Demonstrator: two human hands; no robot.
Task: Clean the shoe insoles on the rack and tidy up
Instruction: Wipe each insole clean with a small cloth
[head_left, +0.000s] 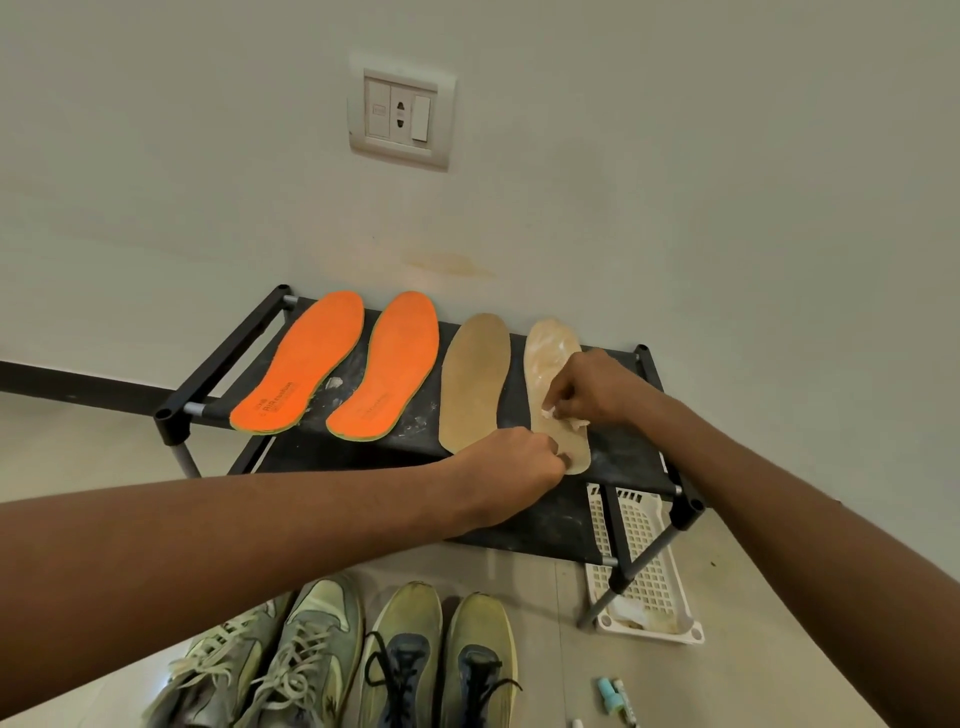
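A: On top shelf of the black rack (618, 457), item one: tan insole (550, 364), far right of four, lying flat, toe toward the wall, its forward part coated in a whitish film. How will it handle?

B: Judged light and thin, flexible rather than stiff; likely to slide or curl on the fabric shelf if rubbed unpinned. The film may make the front slick. Best hold: the heel end, pressed down, with the working surface left free.

A: Position relative to hands?

B: Left hand (511, 465) sits at the heel end, fingers curled, appearing to pinch the insole's near edge. Right hand (587, 389) is over the insole's middle, fingers bunched around a small white wad (558, 414), cloth or tissue, cannot tell which, held against the surface.

A: Item two?

B: Second tan insole (475, 379), just left of the first, matte, no film visible, untouched by either hand.

A: Items three and four?

B: Two orange insoles (306, 364), left half of the shelf, side by side, well apart from both hands.

A: Sundries?

B: Two pairs of shoes (332, 660) on the floor in front; white perforated basket (649, 582) under the rack's right end.
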